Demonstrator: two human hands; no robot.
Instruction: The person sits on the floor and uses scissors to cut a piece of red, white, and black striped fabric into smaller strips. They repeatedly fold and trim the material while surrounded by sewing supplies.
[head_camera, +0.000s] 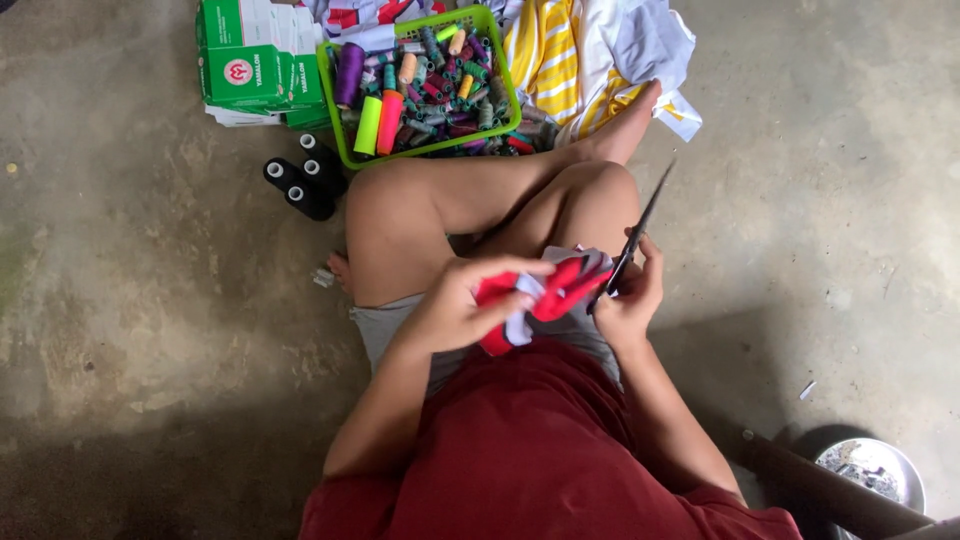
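2 hands are busy over my lap, where I sit cross-legged on the concrete floor (150, 300). My left hand (455, 305) is curled closed around a small piece of red and white cloth (545, 290), fingers on top and thumb underneath, so the fabric stays bunched and raised off my shorts where I can see its edge. My right hand (630, 295) is closed around the handles of a pair of scissors (638, 232); the dark blades point up and away from me past my knee, and I cannot tell whether they are parted. Their lower end meets the right edge of the cloth, just beside my fingers.

A green basket (335, 110) full of thread spools sits on the floor just beyond my knees, near enough to reach without getting up. 3 black spools (300, 180) stand beside its left corner, and a stack of green and white boxes (255, 60) lies behind them. Yellow-striped and white fabric (590, 50) is heaped to the right of the basket, touching my foot. A round metal dish (870, 470) sits well apart at my right.
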